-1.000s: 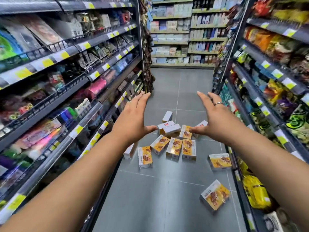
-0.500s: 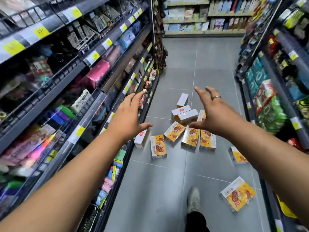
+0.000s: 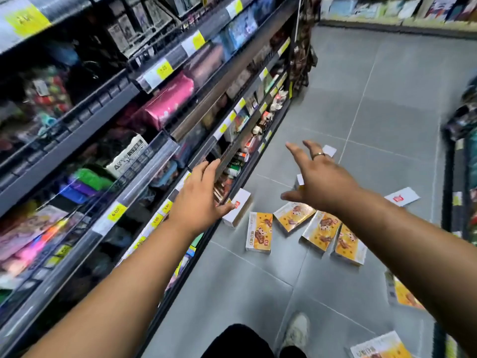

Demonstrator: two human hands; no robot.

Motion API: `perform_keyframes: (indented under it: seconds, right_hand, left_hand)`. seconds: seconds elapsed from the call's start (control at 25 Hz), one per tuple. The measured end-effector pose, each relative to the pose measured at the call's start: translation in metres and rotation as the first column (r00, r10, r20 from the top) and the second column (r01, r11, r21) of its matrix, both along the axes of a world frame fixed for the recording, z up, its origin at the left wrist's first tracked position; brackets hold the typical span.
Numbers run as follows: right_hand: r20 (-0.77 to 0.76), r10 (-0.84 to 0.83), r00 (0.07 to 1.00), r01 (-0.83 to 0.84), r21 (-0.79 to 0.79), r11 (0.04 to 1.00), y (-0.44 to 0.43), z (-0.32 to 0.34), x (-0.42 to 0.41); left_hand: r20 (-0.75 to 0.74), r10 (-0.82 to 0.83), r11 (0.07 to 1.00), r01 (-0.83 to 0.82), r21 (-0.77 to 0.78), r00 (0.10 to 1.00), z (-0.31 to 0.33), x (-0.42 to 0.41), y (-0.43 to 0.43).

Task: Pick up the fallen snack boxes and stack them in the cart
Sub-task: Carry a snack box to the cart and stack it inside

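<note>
Several yellow-and-white snack boxes lie scattered on the grey tiled aisle floor. One box (image 3: 259,235) lies face up in the middle, with two more, a box (image 3: 294,215) and a box (image 3: 321,232), to its right. A white box (image 3: 238,209) leans by the left shelf's base. My left hand (image 3: 200,196) reaches forward, fingers apart, just left of that white box and holding nothing. My right hand (image 3: 318,180), with a ring, hovers open above the boxes. No cart is in view.
Stocked shelves (image 3: 108,130) with yellow price tags line the left side. Another shelf base (image 3: 450,177) runs along the right edge. More boxes lie at the right, a box (image 3: 401,198) and a box (image 3: 380,348). My shoe (image 3: 295,332) stands on the floor below.
The view has tilted down and moved closer to the boxes. Both hands have reached farther forward and lower, still open and holding nothing.
</note>
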State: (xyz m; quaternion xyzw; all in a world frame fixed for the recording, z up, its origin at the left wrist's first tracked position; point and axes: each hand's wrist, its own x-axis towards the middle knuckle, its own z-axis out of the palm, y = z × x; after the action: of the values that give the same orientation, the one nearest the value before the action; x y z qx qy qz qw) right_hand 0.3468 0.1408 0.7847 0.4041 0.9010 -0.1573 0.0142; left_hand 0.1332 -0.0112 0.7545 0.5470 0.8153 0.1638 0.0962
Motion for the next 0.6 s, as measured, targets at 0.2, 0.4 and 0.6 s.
perform_keyframes:
  seconds: [0.2,0.4,0.6]
  right_hand:
    - [0.017,0.064,0.998,-0.062,-0.072,0.995,0.054,-0.048,-0.064]
    - [0.06,0.072,0.996,-0.063,-0.143,0.988,0.101,-0.111,-0.138]
    - [0.072,0.055,0.996,-0.041,-0.186,0.982,0.138,-0.183,-0.193]
  left_hand:
    - [0.054,0.08,0.994,-0.076,-0.075,0.995,-0.048,-0.036,0.035]
    - [0.118,0.13,0.987,-0.117,-0.112,0.985,-0.101,-0.086,0.089]
    - [0.181,0.205,0.971,-0.176,-0.161,0.962,-0.165,-0.123,0.126]
